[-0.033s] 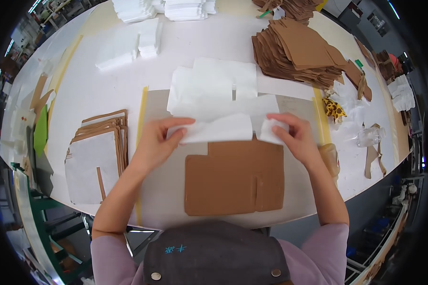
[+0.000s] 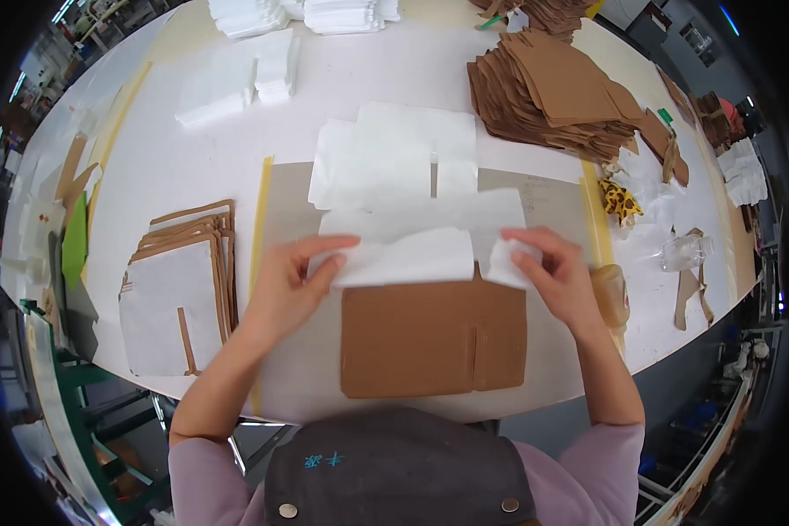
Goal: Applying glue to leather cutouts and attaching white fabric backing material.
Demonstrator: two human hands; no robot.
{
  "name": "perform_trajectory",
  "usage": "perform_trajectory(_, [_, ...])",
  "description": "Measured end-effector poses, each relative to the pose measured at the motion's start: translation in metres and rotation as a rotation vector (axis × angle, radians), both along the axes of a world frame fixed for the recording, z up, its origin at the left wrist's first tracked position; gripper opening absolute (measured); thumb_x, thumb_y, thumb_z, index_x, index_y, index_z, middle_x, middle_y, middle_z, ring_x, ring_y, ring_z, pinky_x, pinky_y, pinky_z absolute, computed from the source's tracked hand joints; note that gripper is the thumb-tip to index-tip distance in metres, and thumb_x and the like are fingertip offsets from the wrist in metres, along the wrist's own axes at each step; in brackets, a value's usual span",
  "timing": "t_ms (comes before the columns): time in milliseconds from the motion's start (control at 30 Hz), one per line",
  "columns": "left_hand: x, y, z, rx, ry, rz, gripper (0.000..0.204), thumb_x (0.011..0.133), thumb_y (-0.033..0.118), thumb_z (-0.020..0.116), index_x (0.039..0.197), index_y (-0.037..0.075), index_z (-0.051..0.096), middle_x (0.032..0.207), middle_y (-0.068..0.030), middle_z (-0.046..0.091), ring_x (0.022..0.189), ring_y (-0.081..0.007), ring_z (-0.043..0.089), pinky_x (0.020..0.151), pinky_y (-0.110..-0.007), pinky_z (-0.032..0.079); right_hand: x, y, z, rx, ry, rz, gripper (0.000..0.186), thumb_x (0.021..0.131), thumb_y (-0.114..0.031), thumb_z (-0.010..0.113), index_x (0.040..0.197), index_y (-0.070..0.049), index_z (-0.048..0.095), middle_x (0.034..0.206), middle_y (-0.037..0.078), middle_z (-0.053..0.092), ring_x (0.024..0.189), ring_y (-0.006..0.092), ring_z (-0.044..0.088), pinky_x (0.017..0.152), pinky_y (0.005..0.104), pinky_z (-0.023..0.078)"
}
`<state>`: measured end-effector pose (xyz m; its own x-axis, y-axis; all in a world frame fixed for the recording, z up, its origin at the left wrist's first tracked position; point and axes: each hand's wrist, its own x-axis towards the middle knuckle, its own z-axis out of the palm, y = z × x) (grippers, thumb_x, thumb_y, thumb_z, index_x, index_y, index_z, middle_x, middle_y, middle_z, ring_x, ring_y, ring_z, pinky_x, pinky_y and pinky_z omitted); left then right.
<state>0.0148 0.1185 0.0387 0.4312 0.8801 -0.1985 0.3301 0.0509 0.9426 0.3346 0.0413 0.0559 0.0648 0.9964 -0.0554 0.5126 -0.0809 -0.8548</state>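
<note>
A thin white slotted sheet [image 2: 412, 256], soft like lining material, is held by its near corners. My left hand [image 2: 289, 285] pinches the left corner between thumb and fingers. My right hand [image 2: 554, 273] pinches the narrower flap on the right, past the slit. The sheet's near edge curls up above the far part of a brown slotted panel [image 2: 412, 342], which lies flat before me and is partly covered. Beyond the held sheet lie more white sheets [image 2: 373, 162] of similar shape.
A grey mat [image 2: 294, 368] edged with yellow tape lies under the work. White-faced brown panels [image 2: 168, 289] are stacked at left, a brown pile [image 2: 561, 92] at far right. White stacks [image 2: 272, 70] stand far left. A clear jar [image 2: 682, 252] and yellowish container [image 2: 610, 294] sit at right.
Both hands have moved slightly toward me with the white sheet. It now covers more of the brown panel's far part, including the step at its upper left.
</note>
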Motion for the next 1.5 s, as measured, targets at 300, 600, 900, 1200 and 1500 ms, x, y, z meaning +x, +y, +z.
perform_trajectory(300, [-0.002, -0.081, -0.012, 0.213, 0.005, 0.043, 0.024, 0.085, -0.005, 0.063, 0.105, 0.005, 0.071, 0.083, -0.0106, 0.069, 0.069, -0.0143, 0.063, 0.061, -0.025, 0.046, -0.014, -0.080, -0.003, -0.028, 0.028, -0.106, 0.036, 0.081, 0.003, 0.064, 0.116, -0.008, 0.066, 0.098, 0.004, 0.062, 0.078, 0.0074, 0.054, 0.059, 0.0185, 0.040])
perform_trajectory(600, [0.006, -0.067, -0.025, 0.002, 0.010, 0.068, 0.024, 0.089, 0.000, 0.061, 0.112, 0.004, 0.069, 0.088, -0.0026, 0.067, 0.065, -0.0009, 0.048, 0.050, -0.018, 0.036, -0.002, -0.062, -0.021, -0.103, 0.093, -0.072, 0.049, 0.081, 0.005, 0.063, 0.128, -0.007, 0.057, 0.111, 0.006, 0.056, 0.086, 0.0091, 0.054, 0.063, 0.0198, 0.044])
perform_trajectory(900, [0.008, -0.069, -0.021, -0.015, 0.100, 0.030, 0.026, 0.087, 0.003, 0.065, 0.113, 0.002, 0.068, 0.075, 0.0035, 0.062, 0.056, 0.0018, 0.039, 0.046, -0.017, 0.030, -0.001, -0.060, -0.020, -0.152, -0.030, -0.068, 0.053, 0.079, 0.002, 0.066, 0.130, -0.008, 0.056, 0.113, 0.008, 0.057, 0.087, 0.0133, 0.056, 0.063, 0.0233, 0.045])
perform_trajectory(1200, [0.008, -0.066, -0.023, -0.007, 0.121, 0.030, 0.026, 0.086, 0.002, 0.065, 0.111, 0.003, 0.069, 0.069, 0.0060, 0.058, 0.052, 0.0017, 0.034, 0.045, -0.019, 0.025, 0.000, -0.059, -0.013, -0.189, -0.127, -0.036, 0.050, 0.080, -0.003, 0.067, 0.129, -0.009, 0.057, 0.111, 0.008, 0.055, 0.081, 0.0161, 0.056, 0.062, 0.0263, 0.046])
perform_trajectory(1500, [0.008, -0.064, -0.023, 0.005, 0.168, 0.063, 0.026, 0.083, 0.002, 0.067, 0.109, 0.003, 0.070, 0.062, 0.0049, 0.052, 0.051, -0.0005, 0.031, 0.044, -0.020, 0.025, -0.003, -0.060, -0.009, -0.239, -0.202, -0.011, 0.050, 0.081, -0.008, 0.068, 0.130, -0.011, 0.056, 0.110, 0.007, 0.053, 0.062, 0.0163, 0.051, 0.058, 0.0293, 0.045])
